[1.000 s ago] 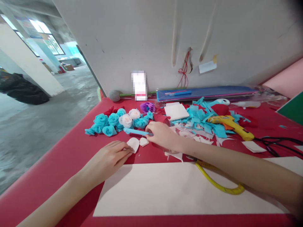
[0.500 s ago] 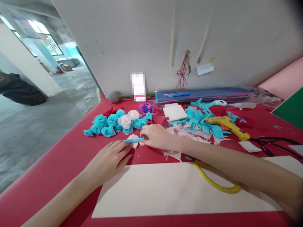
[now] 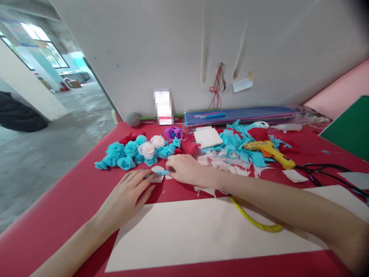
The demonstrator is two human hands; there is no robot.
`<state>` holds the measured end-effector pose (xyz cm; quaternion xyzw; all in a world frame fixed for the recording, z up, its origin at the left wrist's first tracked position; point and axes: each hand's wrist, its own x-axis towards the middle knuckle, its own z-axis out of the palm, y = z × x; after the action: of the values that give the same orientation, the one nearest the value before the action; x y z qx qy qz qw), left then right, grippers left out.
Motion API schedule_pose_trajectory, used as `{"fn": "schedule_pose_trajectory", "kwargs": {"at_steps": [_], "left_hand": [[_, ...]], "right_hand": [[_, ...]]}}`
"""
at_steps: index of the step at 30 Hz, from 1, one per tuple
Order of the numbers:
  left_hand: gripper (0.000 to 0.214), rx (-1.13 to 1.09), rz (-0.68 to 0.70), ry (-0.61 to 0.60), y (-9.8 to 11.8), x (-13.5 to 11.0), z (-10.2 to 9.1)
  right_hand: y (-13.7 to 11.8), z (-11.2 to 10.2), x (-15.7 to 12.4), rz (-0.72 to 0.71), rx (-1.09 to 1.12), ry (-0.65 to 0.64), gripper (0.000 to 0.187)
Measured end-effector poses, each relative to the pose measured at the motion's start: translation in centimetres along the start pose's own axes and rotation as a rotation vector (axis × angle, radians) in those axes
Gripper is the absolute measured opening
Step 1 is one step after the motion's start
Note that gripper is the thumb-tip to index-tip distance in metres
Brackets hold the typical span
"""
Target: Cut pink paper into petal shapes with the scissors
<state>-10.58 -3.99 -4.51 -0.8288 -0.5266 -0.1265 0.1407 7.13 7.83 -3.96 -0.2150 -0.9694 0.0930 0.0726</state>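
Note:
Both of my hands are at a slim light-blue pen-like stick, which lies sideways above small white paper pieces on the red table. My left hand has its fingertips closed on the stick's left end, with the thumb held lower and apart. At the right end, the bent fingers of my right hand grip the stick, and the hand covers that end. Just behind are blue paper roses, pale pink-white paper roses and a purple paper flower.
A large cream sheet lies in front, with a yellow loop handle under my right forearm. Blue paper scraps, a white square stack and a yellow glue gun lie to the right. A phone leans against the wall.
The view has shifted slightly, so everything sits a little further left. Both hands stay on the blue stick, and less of it shows between them.

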Motion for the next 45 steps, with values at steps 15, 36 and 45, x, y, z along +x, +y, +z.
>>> {"fn": "schedule_pose_trajectory", "kwargs": {"at_steps": [15, 36, 45], "left_hand": [[0.027, -0.012, 0.002, 0.036, -0.2, 0.1, 0.6], [0.031, 0.062, 0.028, 0.179, -0.1, -0.2, 0.5], [0.03, -0.032, 0.031, 0.233, -0.4, -0.2, 0.3]], "right_hand": [[-0.6, -2.4, -2.2, 0.038, 0.008, 0.197, 0.02], [11.7, -3.9, -4.0, 0.185, -0.226, 0.052, 0.029], [12.1, -6.4, -3.4, 0.411, 0.253, 0.295, 0.028]]}}
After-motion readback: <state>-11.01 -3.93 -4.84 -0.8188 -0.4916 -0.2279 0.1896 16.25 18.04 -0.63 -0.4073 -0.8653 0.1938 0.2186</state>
